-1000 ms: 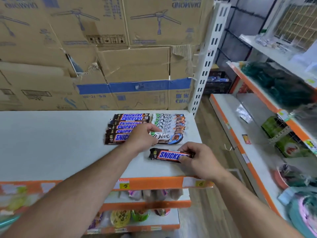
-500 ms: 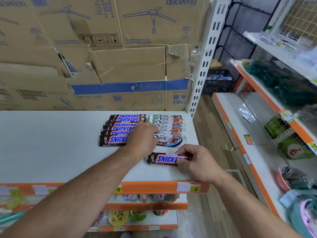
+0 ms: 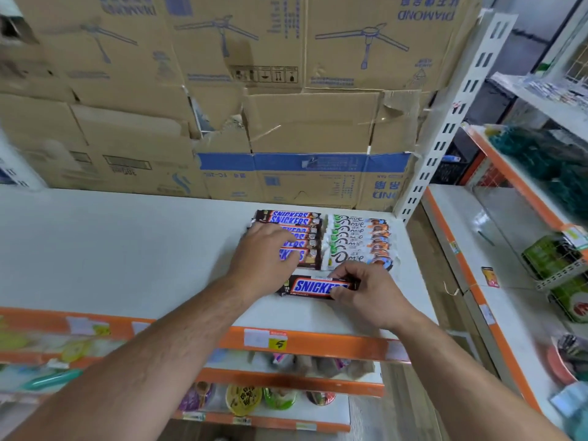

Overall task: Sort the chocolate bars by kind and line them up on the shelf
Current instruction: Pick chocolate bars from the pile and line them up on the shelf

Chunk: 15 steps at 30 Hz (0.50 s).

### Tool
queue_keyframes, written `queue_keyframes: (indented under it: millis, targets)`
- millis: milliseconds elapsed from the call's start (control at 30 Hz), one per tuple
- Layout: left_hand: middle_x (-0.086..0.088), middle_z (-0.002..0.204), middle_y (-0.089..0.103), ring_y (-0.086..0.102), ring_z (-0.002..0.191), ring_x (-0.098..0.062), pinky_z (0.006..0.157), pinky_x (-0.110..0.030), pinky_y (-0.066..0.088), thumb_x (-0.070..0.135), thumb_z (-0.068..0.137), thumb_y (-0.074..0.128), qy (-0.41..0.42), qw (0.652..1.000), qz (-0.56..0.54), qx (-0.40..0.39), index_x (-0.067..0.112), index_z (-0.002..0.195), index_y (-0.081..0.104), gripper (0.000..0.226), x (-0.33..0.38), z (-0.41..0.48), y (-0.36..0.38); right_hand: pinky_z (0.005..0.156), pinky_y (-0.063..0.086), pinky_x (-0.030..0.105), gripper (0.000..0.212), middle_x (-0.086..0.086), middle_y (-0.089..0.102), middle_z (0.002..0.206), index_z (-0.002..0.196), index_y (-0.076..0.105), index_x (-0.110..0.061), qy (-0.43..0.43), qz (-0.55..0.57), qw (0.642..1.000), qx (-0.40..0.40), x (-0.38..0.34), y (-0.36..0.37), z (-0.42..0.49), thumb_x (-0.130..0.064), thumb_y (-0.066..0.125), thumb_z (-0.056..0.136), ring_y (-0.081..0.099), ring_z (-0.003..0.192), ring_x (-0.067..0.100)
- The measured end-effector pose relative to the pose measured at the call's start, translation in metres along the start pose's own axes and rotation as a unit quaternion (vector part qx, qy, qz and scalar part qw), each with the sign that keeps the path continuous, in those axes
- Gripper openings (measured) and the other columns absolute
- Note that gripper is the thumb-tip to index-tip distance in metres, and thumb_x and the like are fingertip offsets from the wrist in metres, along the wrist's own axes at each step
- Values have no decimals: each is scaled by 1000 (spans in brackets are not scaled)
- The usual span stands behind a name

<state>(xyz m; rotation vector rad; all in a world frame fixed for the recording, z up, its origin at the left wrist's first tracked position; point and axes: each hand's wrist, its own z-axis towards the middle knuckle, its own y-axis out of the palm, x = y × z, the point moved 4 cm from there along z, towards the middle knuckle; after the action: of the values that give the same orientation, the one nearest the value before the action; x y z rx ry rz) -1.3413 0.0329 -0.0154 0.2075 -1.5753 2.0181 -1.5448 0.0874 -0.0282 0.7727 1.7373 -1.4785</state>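
Note:
Several Snickers bars (image 3: 294, 219) lie in an overlapping column on the white shelf (image 3: 127, 249). Right beside them is a column of white Dove bars (image 3: 356, 241). My left hand (image 3: 265, 253) rests flat on the Snickers column, fingers spread over the nearer bars. One loose Snickers bar (image 3: 313, 286) lies crosswise just in front of both columns. My right hand (image 3: 366, 292) pinches that bar's right end between thumb and fingers, low on the shelf surface.
Stacked cardboard boxes (image 3: 254, 106) wall off the back of the shelf. A white slotted upright (image 3: 445, 122) stands at the shelf's right end. Orange-edged shelves (image 3: 496, 281) with goods run along the right; lower shelves below hold small packets.
My left hand has slid left from the Dove side onto the Snickers column. My right hand keeps its pinch on the loose Snickers bar, now closer to the columns.

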Motion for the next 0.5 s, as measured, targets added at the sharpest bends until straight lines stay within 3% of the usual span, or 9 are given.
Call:
queue_keyframes:
  millis: [233,367,500]
  targets:
    - [3,113,63,48,108,-18,93,-37,44,37,86,61,-6,1000,-14,-12,22,115,64,32,-74,-22,-41,76,53,30,20,-10,71,82,78,67,-28,6,-1,1000,24,-36,55,18,-10,76,79,66,79,13]
    - [3,125,59,46,118,-21,101,-35,39,44,87,59,-49,998,2,-26,23,125,59,44,-116,-41,-47,72,46,17,25,-9,68,80,78,66,-28,31,-1,998,46,-49,77,26,-5,76,79,61,75,9]
    - [5,140,50,37,130,-18,107,-32,26,51,88,53,-20,995,80,-51,23,133,54,52,-139,-59,-39,65,42,11,26,-13,67,76,77,65,-29,53,-17,996,67,-53,81,27,-6,77,79,59,70,2]
